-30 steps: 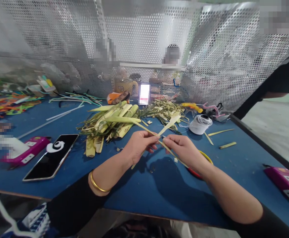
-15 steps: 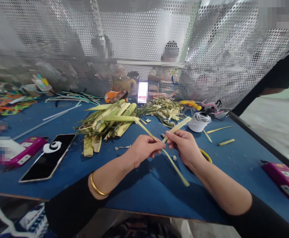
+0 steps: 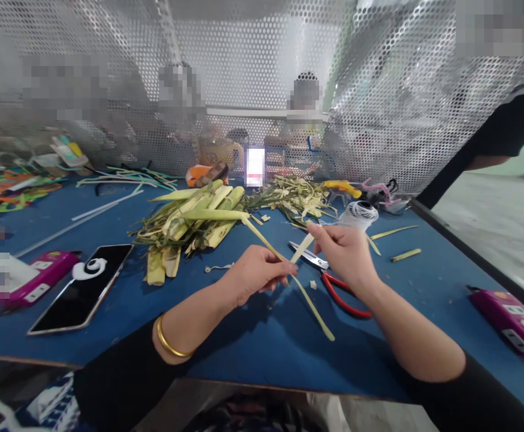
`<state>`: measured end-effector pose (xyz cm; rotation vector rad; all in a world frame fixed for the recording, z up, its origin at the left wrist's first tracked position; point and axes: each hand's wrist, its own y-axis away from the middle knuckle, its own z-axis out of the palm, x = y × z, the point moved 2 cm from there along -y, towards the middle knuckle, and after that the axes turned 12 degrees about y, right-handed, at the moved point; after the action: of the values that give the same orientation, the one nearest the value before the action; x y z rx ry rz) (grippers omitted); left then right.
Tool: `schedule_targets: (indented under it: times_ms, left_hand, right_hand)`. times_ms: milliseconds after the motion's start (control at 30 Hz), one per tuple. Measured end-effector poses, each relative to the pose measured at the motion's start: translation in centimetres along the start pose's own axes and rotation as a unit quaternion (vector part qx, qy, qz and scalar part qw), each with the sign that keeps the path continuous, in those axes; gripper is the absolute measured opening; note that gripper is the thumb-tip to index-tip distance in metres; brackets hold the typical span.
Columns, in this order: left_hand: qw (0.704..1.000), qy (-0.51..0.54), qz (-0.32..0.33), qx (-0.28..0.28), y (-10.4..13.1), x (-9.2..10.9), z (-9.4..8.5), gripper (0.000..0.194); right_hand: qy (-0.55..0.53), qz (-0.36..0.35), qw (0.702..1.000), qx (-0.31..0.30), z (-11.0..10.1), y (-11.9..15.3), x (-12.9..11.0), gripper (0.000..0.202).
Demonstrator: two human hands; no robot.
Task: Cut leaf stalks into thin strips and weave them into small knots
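My left hand is closed in a pinch on a narrow pale-green leaf strip, whose lower end slants down to the right above the table. A wider pale strip crosses it at those fingertips and runs up to my right hand, which pinches its upper part between thumb and fingers. Under and beside the right hand lie scissors with red handles, partly covered by that hand. A pile of yellow-green leaf sheaths lies behind the left hand, with one long piece reaching toward it.
Shredded leaf scraps and a white spool of twine lie at the back right. At left are a phone and a purple power strip; another purple power strip is at right. A perforated metal screen rises behind the table.
My right hand has slid up along the wider strip, now covering its upper end. More of the scissors shows beneath it. My left hand keeps its pinch in nearly the same place.
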<state>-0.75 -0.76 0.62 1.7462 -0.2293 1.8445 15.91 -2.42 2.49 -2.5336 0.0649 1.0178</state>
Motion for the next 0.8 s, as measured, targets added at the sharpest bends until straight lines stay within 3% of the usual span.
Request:
schedule_targets:
  times_ms: [67, 133, 233, 300, 400, 467, 567, 633, 700, 800]
  left_hand:
    - [0.999, -0.028, -0.009, -0.020, 0.1, -0.2, 0.2, 0.024]
    - [0.997, -0.047, -0.012, -0.051, 0.2, -0.4, 0.5, 0.026]
    - [0.995, -0.044, -0.013, -0.088, 0.4, -0.6, 0.8, 0.030]
    - [0.995, -0.036, -0.012, -0.089, 0.4, -0.7, 0.8, 0.029]
    - [0.997, -0.028, -0.009, -0.076, 0.6, -0.5, 0.9, 0.023]
    - [0.997, -0.029, -0.011, -0.073, 0.7, -0.4, 1.1, 0.018]
    - [0.996, -0.044, -0.016, -0.070, 0.7, -0.5, 1.3, 0.018]
    - [0.998, -0.025, -0.016, -0.057, 0.5, -0.6, 1.2, 0.021]
    - [0.999, 0.040, -0.007, -0.032, 0.2, -0.6, 0.8, 0.022]
    - [0.987, 0.160, 0.023, -0.009, -0.2, -0.3, -0.1, 0.024]
  right_hand:
    - [0.030, -0.089, 0.996, 0.013, -0.3, 0.2, -0.7, 0.036]
    - [0.023, -0.144, 0.988, -0.049, 0.3, 0.6, -1.1, 0.021]
    - [-0.044, -0.115, 0.979, -0.160, 1.7, 1.1, -1.2, 0.020]
    - [-0.099, -0.065, 0.976, -0.184, 2.3, 1.3, -1.1, 0.023]
    - [-0.140, -0.042, 0.981, -0.128, 2.6, 1.4, -0.7, 0.023]
    - [-0.135, -0.053, 0.986, -0.079, 2.7, 1.4, -0.5, 0.024]
    - [-0.095, -0.083, 0.990, -0.055, 2.9, 1.2, -0.2, 0.025]
    - [-0.039, -0.118, 0.992, -0.034, 2.5, 1.0, -0.3, 0.023]
    - [0.036, -0.164, 0.985, 0.034, 1.5, 1.0, -0.6, 0.018]
    - [0.131, -0.279, 0.944, 0.119, -0.2, 1.5, -1.7, 0.018]
